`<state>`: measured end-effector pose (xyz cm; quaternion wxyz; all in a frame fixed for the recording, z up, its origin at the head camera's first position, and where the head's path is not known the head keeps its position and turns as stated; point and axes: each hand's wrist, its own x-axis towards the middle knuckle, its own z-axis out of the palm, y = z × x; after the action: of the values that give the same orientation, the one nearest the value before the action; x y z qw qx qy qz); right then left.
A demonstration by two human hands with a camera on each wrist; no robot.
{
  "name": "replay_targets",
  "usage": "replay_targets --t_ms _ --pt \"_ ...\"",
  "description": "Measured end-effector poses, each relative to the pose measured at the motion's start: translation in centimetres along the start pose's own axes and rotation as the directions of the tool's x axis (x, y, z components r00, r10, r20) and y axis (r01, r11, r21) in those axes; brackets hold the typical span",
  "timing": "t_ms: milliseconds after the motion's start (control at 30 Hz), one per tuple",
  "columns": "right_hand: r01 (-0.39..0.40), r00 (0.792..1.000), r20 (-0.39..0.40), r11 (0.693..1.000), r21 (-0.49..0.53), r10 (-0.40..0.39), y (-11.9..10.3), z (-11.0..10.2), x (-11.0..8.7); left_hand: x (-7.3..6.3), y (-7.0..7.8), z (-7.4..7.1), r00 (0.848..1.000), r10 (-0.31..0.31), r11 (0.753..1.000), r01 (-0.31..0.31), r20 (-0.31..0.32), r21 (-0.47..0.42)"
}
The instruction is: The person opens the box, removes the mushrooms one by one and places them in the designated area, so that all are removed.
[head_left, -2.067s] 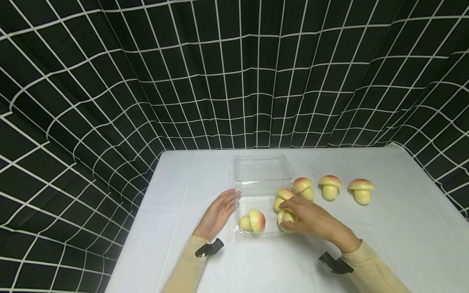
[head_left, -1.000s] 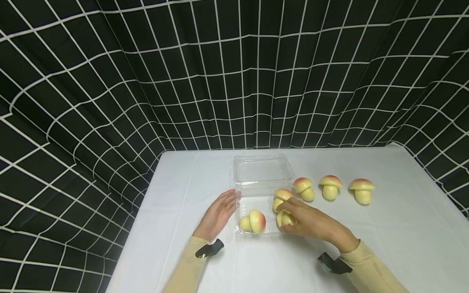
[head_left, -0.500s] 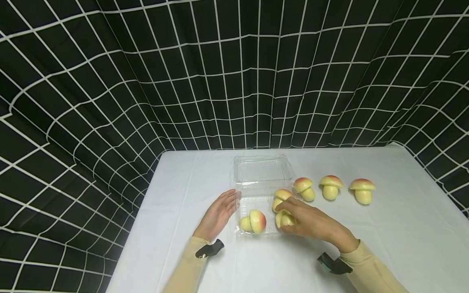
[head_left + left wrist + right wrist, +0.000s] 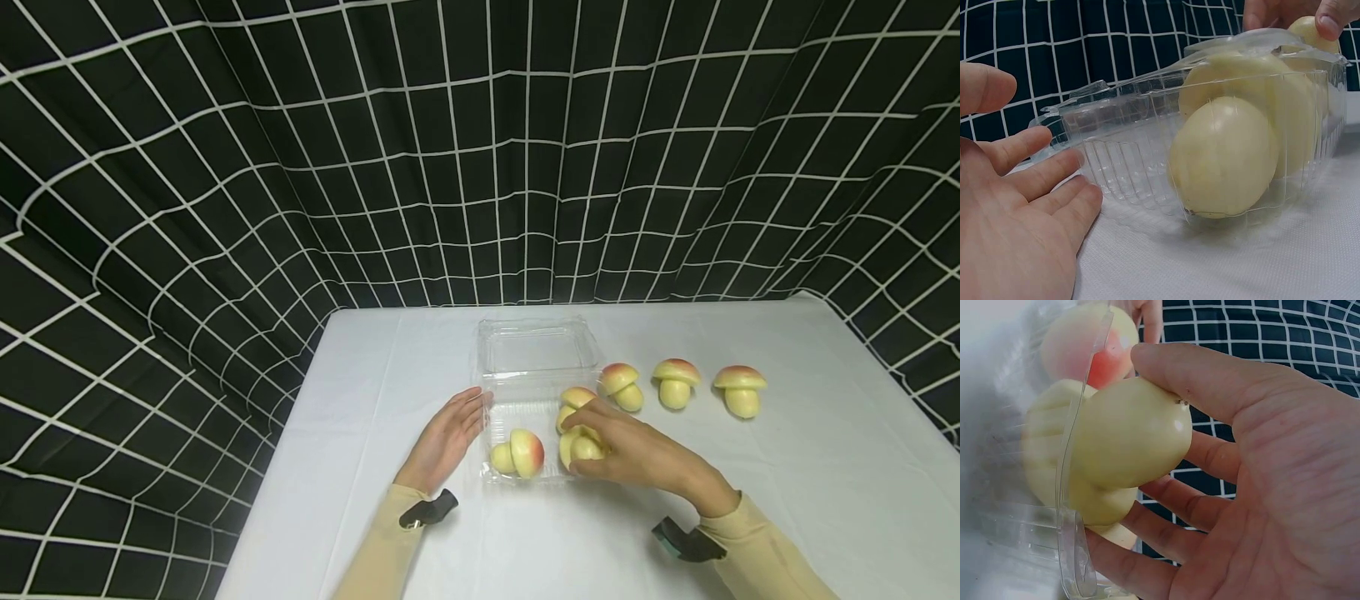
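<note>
In the head view a clear plastic clamshell box [image 4: 525, 412] lies open, its lid [image 4: 537, 347] flat behind it. My right hand [image 4: 648, 454] pinches a toy mushroom [image 4: 587, 450] at the box's front right corner. The right wrist view shows the thumb on top of its pale stem [image 4: 1135, 431] and the fingers around its underside. Behind it in the box sits a second mushroom [image 4: 577, 397]; a third mushroom [image 4: 525, 454], red-tinged, lies on its side at front left. My left hand [image 4: 444, 440] has straight fingers [image 4: 1054, 172] right at the box's left wall.
To the right of the box, one mushroom [image 4: 622, 386], another mushroom [image 4: 677, 383] and a further mushroom [image 4: 741, 392] stand in a row on the white tablecloth [image 4: 810, 483]. A black curtain [image 4: 525, 183] with a white grid surrounds the table.
The mushroom in my right hand has shifted slightly left inside the box, and its stem shows more between thumb and fingers. My left hand has stayed in place.
</note>
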<state>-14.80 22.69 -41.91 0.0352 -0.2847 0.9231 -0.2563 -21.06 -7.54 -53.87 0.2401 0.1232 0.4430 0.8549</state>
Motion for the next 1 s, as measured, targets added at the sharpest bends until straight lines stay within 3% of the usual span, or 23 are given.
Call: replay_targets --t_ms 767,1000 --pt "0.003 1.0 0.024 0.992 0.125 -0.006 0.27 0.01 -0.46 0.02 0.08 0.16 1.0 -0.007 1.0 0.007 -0.015 0.005" --pt "0.112 0.992 -0.062 0.988 0.108 -0.106 0.61 0.41 -0.41 0.0 0.06 0.07 1.0 -0.005 1.0 0.005 -0.005 0.007"
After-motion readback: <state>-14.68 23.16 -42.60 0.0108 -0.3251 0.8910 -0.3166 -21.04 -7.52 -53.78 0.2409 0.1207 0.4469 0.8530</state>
